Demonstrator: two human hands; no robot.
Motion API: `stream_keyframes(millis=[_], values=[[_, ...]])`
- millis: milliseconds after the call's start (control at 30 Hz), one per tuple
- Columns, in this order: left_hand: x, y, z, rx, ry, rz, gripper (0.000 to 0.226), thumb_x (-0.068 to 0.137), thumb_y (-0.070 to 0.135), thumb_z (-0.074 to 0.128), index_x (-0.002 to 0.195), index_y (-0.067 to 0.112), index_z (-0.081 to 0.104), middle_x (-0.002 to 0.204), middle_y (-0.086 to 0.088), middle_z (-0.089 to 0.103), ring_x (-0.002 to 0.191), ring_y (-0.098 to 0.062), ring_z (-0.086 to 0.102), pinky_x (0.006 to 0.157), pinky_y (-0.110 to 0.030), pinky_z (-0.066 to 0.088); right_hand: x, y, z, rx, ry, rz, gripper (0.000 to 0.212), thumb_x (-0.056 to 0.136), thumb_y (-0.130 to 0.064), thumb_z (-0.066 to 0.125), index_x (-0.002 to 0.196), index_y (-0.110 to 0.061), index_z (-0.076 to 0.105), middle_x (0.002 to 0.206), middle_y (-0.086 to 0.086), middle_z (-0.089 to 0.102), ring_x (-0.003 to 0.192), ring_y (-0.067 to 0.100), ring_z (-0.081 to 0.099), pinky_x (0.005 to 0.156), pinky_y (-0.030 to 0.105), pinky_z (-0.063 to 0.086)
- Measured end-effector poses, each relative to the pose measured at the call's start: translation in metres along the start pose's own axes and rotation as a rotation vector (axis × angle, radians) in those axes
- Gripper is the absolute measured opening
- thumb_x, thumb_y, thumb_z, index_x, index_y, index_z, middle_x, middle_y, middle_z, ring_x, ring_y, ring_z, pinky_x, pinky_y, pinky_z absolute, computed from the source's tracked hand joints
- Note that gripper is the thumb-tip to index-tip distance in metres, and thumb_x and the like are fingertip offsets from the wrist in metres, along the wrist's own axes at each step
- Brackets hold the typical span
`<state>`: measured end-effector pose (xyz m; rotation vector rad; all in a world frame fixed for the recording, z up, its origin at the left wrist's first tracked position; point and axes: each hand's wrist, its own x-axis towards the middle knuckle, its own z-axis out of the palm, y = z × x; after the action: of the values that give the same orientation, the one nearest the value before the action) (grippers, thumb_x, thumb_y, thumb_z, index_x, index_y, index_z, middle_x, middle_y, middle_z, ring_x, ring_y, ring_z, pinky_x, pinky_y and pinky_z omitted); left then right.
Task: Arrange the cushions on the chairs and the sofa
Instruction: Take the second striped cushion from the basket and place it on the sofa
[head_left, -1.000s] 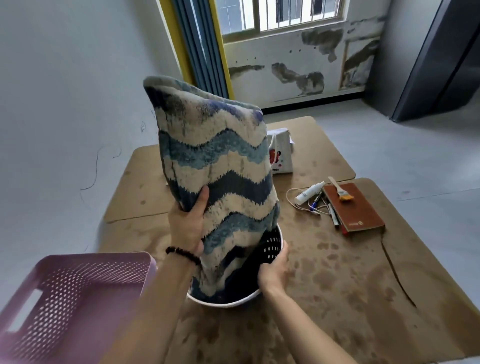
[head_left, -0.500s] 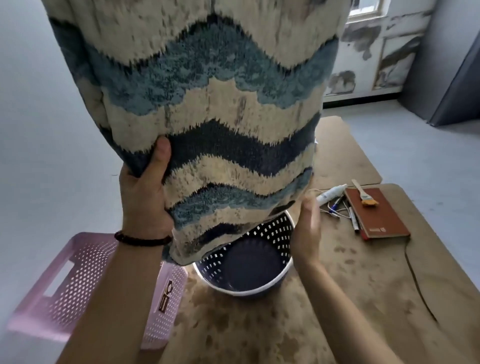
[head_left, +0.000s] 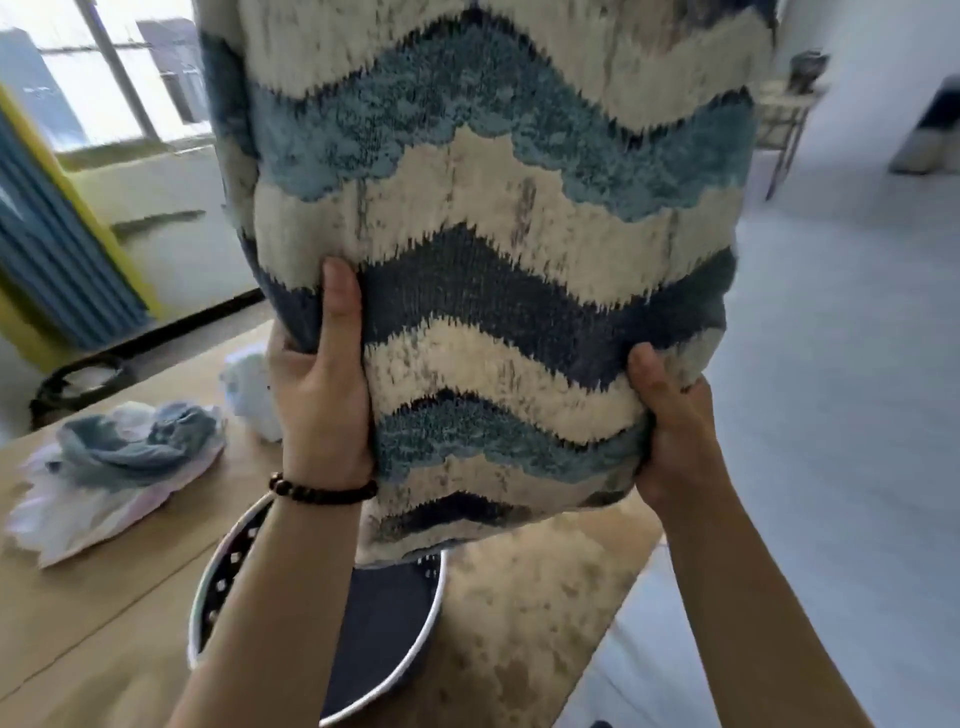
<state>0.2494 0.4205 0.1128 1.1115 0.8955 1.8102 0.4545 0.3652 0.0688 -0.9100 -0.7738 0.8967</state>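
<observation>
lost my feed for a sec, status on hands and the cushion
Left hand and right hand both gripping the cushion's lower corners. Cushion upright, lifted above the perforated basket. No chair or sofa in view.

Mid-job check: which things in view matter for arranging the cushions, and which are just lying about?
Job:
- cushion, wave-striped, held up
- left hand and right hand, each gripping a lower edge

Lying about:
- perforated basket on the table, below the cushion
- crumpled cloths
- white bundle
</observation>
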Motion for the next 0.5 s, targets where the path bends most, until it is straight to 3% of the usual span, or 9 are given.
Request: stream_keyframes(millis=[133,267,367,500], values=[[-0.064,-0.044,0.055,-0.003,-0.311,-0.286,0.057,0.081,0.057,0.063,0.117,0.013,0.070,0.111,0.000,0.076,0.107,-0.014,0.071,0.091,-0.033,0.058,-0.088,-0.019,-0.078,-0.064,0.504,-0.065,0.074,0.033,-0.058,0.098,0.094,-0.021,0.077,0.098,0.003,0.079,0.094,0.025,0.076,0.072,0.037,0.062],[-0.161,-0.059,0.111,0.038,-0.721,-0.471,0.050,0.085,0.068,0.062,0.113,0.027,0.073,0.110,0.010,0.076,0.107,-0.009,0.070,0.097,-0.043,0.056,-0.188,-0.052,-0.149,-0.115,0.974,-0.146,0.096,0.027,-0.060,0.097,0.109,-0.016,0.075,0.106,0.003,0.079,0.101,0.024,0.075,0.083,0.043,0.062],[-0.235,-0.047,0.140,0.083,-0.967,-0.514,0.058,0.079,0.077,0.058,0.109,0.030,0.073,0.107,0.010,0.077,0.104,-0.009,0.071,0.096,-0.046,0.055,-0.260,-0.078,-0.191,-0.096,1.220,-0.266,0.108,0.023,-0.064,0.097,0.115,-0.013,0.073,0.108,0.002,0.078,0.105,0.023,0.073,0.096,0.050,0.057],[-0.336,-0.010,0.159,0.053,-1.096,-0.409,0.036,0.091,0.062,0.058,0.106,0.030,0.063,0.103,0.012,0.070,0.093,0.003,0.065,0.085,-0.033,0.054,-0.349,-0.104,-0.234,-0.080,1.395,-0.377,0.105,0.024,-0.065,0.096,0.113,-0.013,0.074,0.108,0.002,0.078,0.107,0.023,0.073,0.099,0.051,0.055]])
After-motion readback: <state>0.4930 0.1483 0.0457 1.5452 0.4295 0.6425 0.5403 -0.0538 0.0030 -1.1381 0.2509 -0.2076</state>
